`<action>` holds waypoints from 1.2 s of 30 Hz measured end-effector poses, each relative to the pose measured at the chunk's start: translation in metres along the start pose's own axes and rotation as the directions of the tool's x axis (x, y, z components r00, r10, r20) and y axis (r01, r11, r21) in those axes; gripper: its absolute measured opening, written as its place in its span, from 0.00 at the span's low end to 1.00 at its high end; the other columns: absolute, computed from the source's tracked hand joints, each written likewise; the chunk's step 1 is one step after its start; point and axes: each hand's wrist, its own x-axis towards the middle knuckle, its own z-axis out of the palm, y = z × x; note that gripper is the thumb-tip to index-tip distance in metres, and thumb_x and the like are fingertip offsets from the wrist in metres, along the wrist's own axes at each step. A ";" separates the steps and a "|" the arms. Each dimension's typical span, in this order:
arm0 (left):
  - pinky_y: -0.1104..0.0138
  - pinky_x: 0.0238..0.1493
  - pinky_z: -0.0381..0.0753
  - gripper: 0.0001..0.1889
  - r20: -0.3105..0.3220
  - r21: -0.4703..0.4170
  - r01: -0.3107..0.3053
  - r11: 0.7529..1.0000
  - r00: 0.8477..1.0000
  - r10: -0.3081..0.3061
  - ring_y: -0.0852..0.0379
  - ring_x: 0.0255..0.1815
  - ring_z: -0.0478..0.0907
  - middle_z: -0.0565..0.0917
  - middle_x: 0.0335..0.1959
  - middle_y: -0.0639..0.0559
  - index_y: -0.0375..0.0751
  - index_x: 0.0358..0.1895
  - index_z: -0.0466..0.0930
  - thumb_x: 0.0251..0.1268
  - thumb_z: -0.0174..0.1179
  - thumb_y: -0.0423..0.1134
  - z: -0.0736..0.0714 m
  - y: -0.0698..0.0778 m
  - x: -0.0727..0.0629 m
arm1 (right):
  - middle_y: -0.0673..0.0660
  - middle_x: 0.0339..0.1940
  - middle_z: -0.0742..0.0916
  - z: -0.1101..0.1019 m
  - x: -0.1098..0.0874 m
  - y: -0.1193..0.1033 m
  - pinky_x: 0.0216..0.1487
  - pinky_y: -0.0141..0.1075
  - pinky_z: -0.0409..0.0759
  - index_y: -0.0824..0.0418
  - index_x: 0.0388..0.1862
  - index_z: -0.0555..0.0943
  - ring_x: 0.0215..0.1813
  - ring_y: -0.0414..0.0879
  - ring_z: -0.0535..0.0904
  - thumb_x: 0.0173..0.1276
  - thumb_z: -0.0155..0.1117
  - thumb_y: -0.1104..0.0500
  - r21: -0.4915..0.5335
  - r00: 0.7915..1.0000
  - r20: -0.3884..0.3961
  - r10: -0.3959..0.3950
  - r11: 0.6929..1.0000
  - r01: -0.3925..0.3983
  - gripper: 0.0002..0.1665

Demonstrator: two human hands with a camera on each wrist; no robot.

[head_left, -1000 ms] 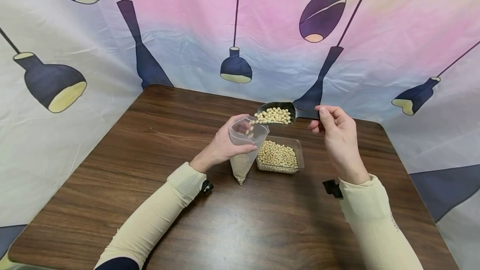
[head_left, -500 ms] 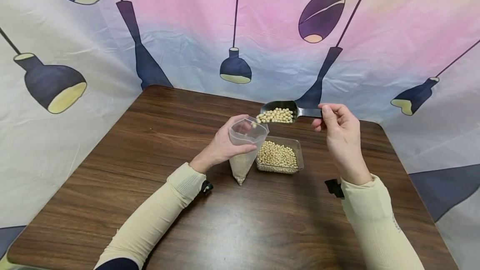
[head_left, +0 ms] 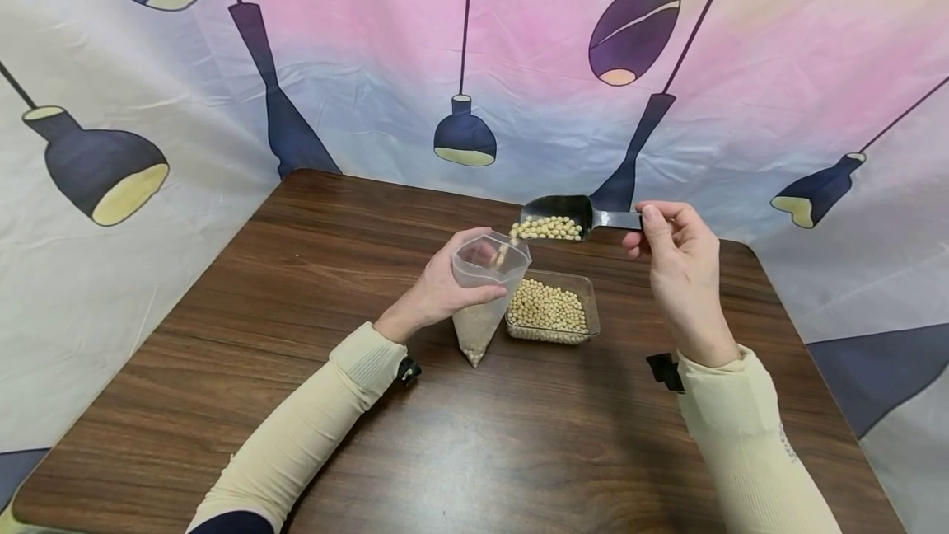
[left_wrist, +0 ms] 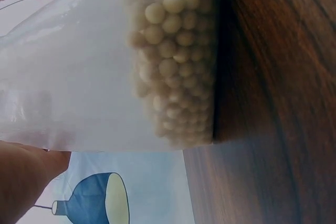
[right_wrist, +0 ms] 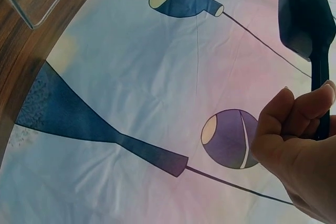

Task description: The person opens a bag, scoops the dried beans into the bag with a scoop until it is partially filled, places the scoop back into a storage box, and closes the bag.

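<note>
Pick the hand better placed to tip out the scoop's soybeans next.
Right hand, likely: it holds the black scoop by its handle, soybeans falling into the plastic bag; the left hand is busy gripping that bag.

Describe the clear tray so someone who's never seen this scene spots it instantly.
On the dark wood table, find the left hand holding a translucent bag. Just right of that bag in the head view sits a low, clear rectangular tray of pale round beans. Unlike the bag and the black scoop, it's in neither hand.

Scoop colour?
Black. The scoop shows best in the head view, bowl and handle both; in the right wrist view the frame edge cuts it off.
</note>
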 end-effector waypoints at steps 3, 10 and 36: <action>0.57 0.54 0.76 0.39 -0.004 0.001 0.003 1.000 1.000 -0.003 0.43 0.54 0.75 0.77 0.52 0.37 0.31 0.68 0.62 0.53 0.71 0.28 0.000 0.002 0.000 | 0.53 0.21 0.84 0.000 0.001 0.000 0.33 0.28 0.79 0.66 0.44 0.78 0.25 0.40 0.80 0.73 0.58 0.58 0.003 1.000 -0.005 -0.012 1.000 0.012 0.11; 0.57 0.55 0.75 0.40 -0.008 -0.006 0.044 0.999 0.999 -0.044 0.47 0.55 0.75 0.77 0.54 0.41 0.40 0.70 0.62 0.53 0.72 0.30 0.000 -0.020 0.005 | 0.53 0.20 0.84 -0.001 0.001 -0.003 0.32 0.28 0.79 0.67 0.45 0.79 0.24 0.39 0.80 0.73 0.57 0.58 -0.026 0.999 -0.014 -0.039 0.999 0.038 0.12; 0.53 0.55 0.75 0.38 0.016 -0.034 0.021 0.999 1.000 -0.021 0.40 0.57 0.74 0.75 0.54 0.33 0.33 0.69 0.61 0.54 0.70 0.27 -0.001 -0.001 0.000 | 0.57 0.28 0.83 -0.003 -0.004 -0.018 0.35 0.29 0.80 0.68 0.49 0.79 0.29 0.42 0.82 0.72 0.58 0.61 -0.144 0.982 0.030 -0.185 0.972 0.188 0.12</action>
